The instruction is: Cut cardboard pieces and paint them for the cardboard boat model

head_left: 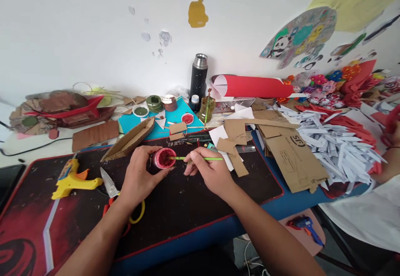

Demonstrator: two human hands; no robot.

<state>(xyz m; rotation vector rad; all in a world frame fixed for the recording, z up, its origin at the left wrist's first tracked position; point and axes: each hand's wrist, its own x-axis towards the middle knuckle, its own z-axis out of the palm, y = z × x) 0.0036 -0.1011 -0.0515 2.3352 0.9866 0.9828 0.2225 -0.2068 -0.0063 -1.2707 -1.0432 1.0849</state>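
My left hand [141, 175] is wrapped around a small jar of red paint [165, 158], tilted so its mouth faces me. Between the thumb and fingers of my right hand [208, 170] is a thin green paintbrush [200, 158]; its tip reaches inside the jar. Just beyond the jar lies a cardboard boat shape [129, 140]. Scissors [110, 183] with red and yellow handles rest partly under my left forearm. Farther left is a yellow glue gun [73, 179]. A lid with red paint [187, 119] sits on the blue sheet behind.
Dark mat [187, 209] covers the table front. Cardboard pieces [290, 155] and folded white paper strips [337, 142] are heaped at right, near another person's arm [387, 161]. At the back stand a black thermos [199, 76], green paint jar [154, 103] and murky glass jar [206, 109].
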